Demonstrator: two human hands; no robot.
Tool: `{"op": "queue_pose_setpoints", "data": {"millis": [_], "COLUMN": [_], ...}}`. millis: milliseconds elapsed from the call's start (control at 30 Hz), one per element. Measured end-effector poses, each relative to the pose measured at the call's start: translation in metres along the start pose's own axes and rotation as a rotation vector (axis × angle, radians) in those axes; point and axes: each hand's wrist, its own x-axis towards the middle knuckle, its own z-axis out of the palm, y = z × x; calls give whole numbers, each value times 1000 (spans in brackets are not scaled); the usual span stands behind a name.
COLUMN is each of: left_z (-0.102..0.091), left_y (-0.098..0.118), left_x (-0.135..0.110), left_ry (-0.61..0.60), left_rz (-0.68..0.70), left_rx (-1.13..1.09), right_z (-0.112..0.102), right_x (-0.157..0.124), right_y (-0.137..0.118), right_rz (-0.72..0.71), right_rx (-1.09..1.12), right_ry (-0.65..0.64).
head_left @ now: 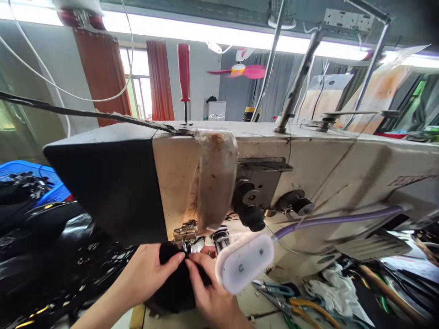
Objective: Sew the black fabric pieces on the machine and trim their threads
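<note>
A piece of black fabric [174,285] lies under the presser foot [187,237] of a worn cream sewing machine [308,160]. My left hand [147,274] pinches the fabric's edge just below the foot, fingers closed on the cloth. My right hand [212,294] grips the same fabric from the right, its fingertips meeting those of the left hand. Part of the right hand is hidden behind a white oval lamp [245,262].
A red screwdriver [184,75] stands upright on top of the machine. Black fabric piles [44,256] and a blue basket [41,183] lie to the left. Scissors, tools and white rags [329,288] clutter the table at the right. A purple hose [336,219] feeds the lamp.
</note>
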Motion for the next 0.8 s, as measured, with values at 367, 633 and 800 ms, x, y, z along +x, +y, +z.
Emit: {"op": "queue_pose_setpoints", "data": {"millis": [367, 633, 800], "left_z": [-16, -11, -8], "left_y": [5, 1, 2], "left_x": [18, 22, 22], "left_ry": [-245, -270, -291], "left_rz": [-155, -214, -280], "left_rx": [-84, -231, -258], "right_z": [-2, -2, -5], "right_x": [-18, -11, -12], "right_y": [11, 4, 2], "right_rz": [-181, -186, -163], "right_rx": [-228, -264, -301], "right_ry": [-47, -58, -34]}}
